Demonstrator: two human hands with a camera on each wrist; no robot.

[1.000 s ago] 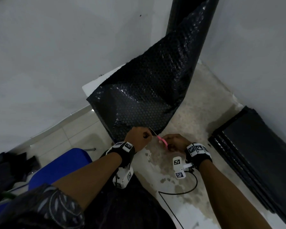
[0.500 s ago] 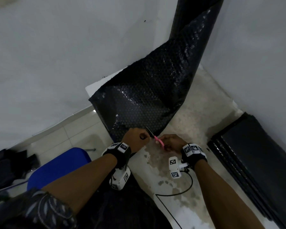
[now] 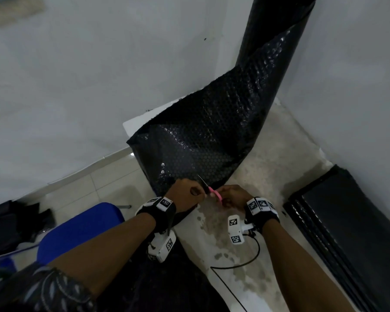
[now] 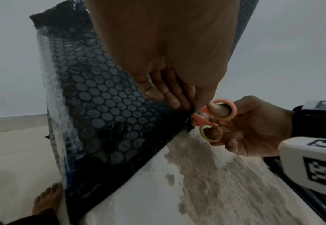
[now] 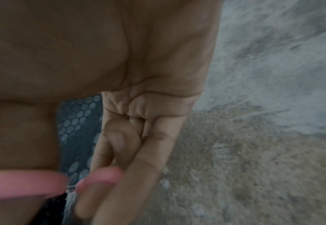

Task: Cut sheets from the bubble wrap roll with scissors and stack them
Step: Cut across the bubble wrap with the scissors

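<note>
Black bubble wrap [image 3: 207, 140], round cells, hangs off upright roll [image 3: 277, 25] at far corner. L hand [image 3: 186, 194] pinches near edge; R hand [image 3: 233, 195] fingers through pink scissors [image 4: 214, 118] loops, blades at edge.

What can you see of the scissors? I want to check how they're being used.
The scissors are small, with pink plastic loop handles lined pale yellow and thin dark blades. The right hand holds them, thumb through one loop and a finger through the other. The blades point up and away into the edge of the black bubble wrap, right beside the left hand that pinches that edge. How far the blades are open cannot be told.
</note>
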